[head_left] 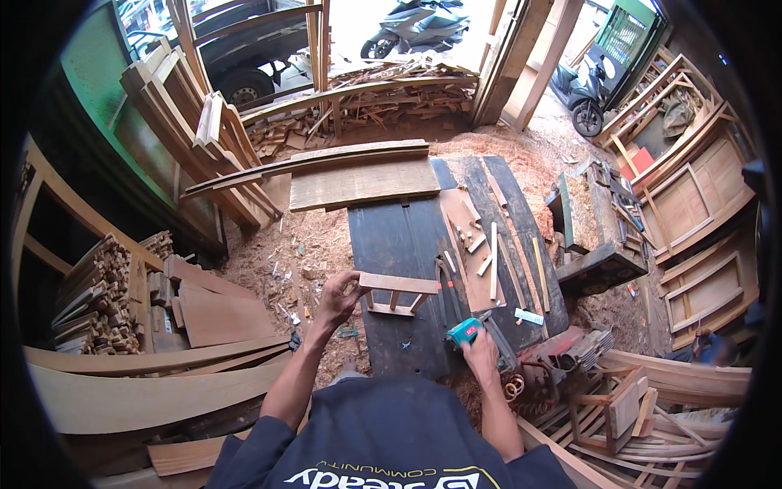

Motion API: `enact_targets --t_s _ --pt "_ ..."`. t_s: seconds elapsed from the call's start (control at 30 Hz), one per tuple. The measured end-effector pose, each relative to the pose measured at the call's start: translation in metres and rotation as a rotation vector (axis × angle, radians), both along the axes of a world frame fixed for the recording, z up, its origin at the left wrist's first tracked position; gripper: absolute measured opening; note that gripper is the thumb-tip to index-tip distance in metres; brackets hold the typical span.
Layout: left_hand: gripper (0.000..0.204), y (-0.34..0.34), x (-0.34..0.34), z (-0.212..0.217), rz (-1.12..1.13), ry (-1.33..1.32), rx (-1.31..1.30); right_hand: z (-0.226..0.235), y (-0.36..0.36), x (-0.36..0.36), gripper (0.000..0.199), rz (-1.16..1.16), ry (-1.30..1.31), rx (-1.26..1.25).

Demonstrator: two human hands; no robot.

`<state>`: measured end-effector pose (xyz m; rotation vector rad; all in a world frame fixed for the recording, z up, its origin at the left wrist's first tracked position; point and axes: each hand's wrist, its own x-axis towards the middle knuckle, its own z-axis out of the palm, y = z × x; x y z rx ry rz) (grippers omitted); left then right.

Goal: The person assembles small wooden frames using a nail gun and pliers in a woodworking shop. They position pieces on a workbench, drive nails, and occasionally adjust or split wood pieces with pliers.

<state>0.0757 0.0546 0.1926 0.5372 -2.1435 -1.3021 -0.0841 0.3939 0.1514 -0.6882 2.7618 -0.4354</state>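
My left hand (336, 300) grips the left end of a small wooden frame (399, 283), pale rails joined by short crosspieces. The frame stands on a dark workbench (391, 244). In my right hand (482, 355) is a teal nail gun (464, 332), its nose toward the left, beside the bench's near right part and apart from the frame. Between the two hands a pair of pincers-like dark tools (448, 281) lies on the bench. Beyond the nail gun, loose wooden strips and short blocks (494, 257) rest on a brown board (460, 236).
A wide plank (358, 183) lies across the bench's far end. A red and grey machine (562, 359) and coiled hose (513, 387) sit at my right, near a bench with tools (603, 212). Stacked timber (98, 293) stands left; shavings (285, 261) cover the floor. Motorbikes (419, 28) stand beyond.
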Motion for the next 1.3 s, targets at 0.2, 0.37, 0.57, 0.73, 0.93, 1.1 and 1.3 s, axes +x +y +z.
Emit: enact_targets --t_s 0.2,0.37,0.57,0.73,0.93,1.1,1.3 --pt "0.021 0.003 0.006 0.006 -0.020 0.029 0.001 -0.083 0.035 0.014 0.087 0.026 0.034 0.139" --pt "0.022 0.000 0.004 0.002 -0.077 0.059 0.135 -0.054 0.030 -0.005 0.061 -0.057 -0.026 0.127" --pt "0.022 -0.004 0.000 -0.005 -0.101 0.013 0.164 0.154 -0.010 -0.022 0.042 -0.085 -0.352 0.006" --pt "0.023 -0.004 -0.004 -0.009 -0.093 0.016 0.224 0.290 -0.095 0.008 0.034 0.418 -0.129 -0.090" --pt "0.022 -0.002 -0.005 -0.008 -0.088 0.074 0.264 0.339 -0.198 0.030 0.036 0.352 -0.264 0.043" --pt "0.021 -0.002 -0.006 -0.008 -0.084 0.087 0.280 0.327 -0.230 0.031 0.033 0.370 -0.227 0.165" --pt "0.021 -0.004 -0.006 -0.011 -0.099 0.069 0.268 0.314 -0.235 0.026 0.033 0.376 -0.236 0.138"
